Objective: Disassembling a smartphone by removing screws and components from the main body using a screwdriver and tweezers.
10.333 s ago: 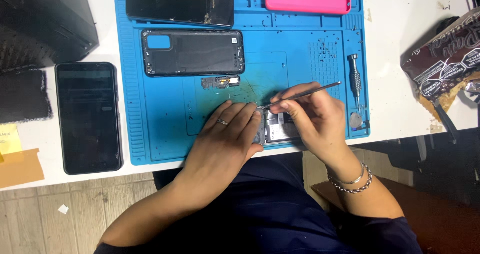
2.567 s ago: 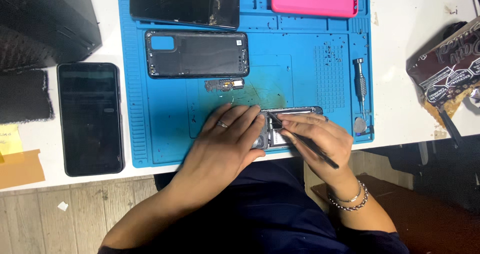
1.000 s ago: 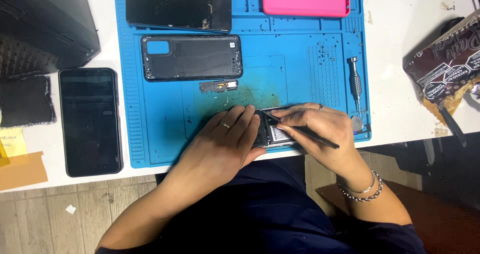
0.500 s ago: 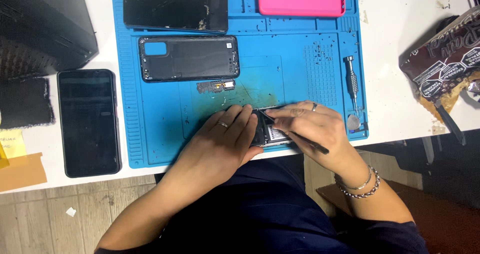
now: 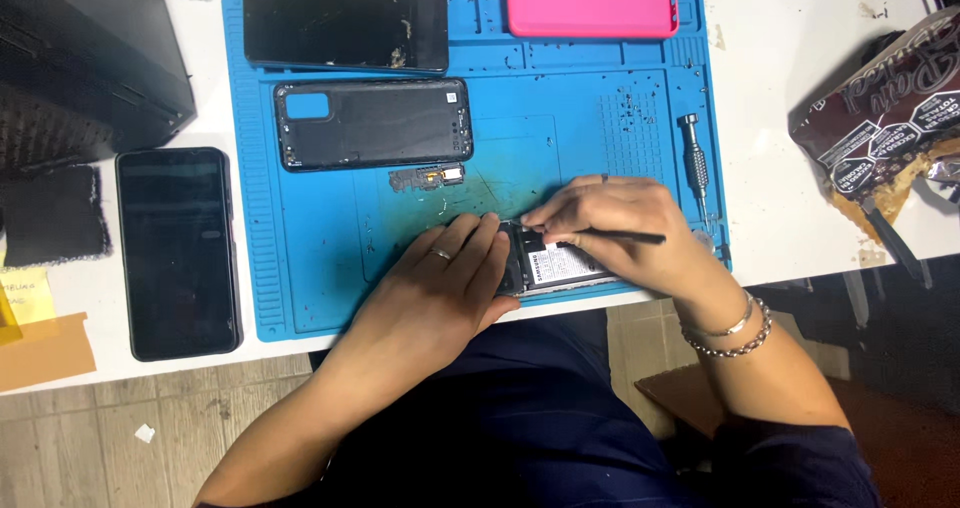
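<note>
Leftmost, a dark box fills the upper corner of the white desk, with a black cloth pad below it and a yellow note and a tan paper piece near the desk's front edge. Just beside them a black phone lies face up, apart from the blue work mat. On the mat's far side rest a cracked dark screen panel, a black back cover under it, and a small dark part below that. The left hand, ring on one finger, lies flat on the mat's near edge, its fingers pressing the left end of the opened phone without closing round it. That phone sits at the mat's front edge between both hands, its white-labelled battery showing. The right hand, bracelets at the wrist, is clenched round a thin black tool whose tip meets the phone's top edge. Further back lies a pink case; right of the hands a screwdriver lies on the mat, and a brown printed bag sits at the desk's far right.
</note>
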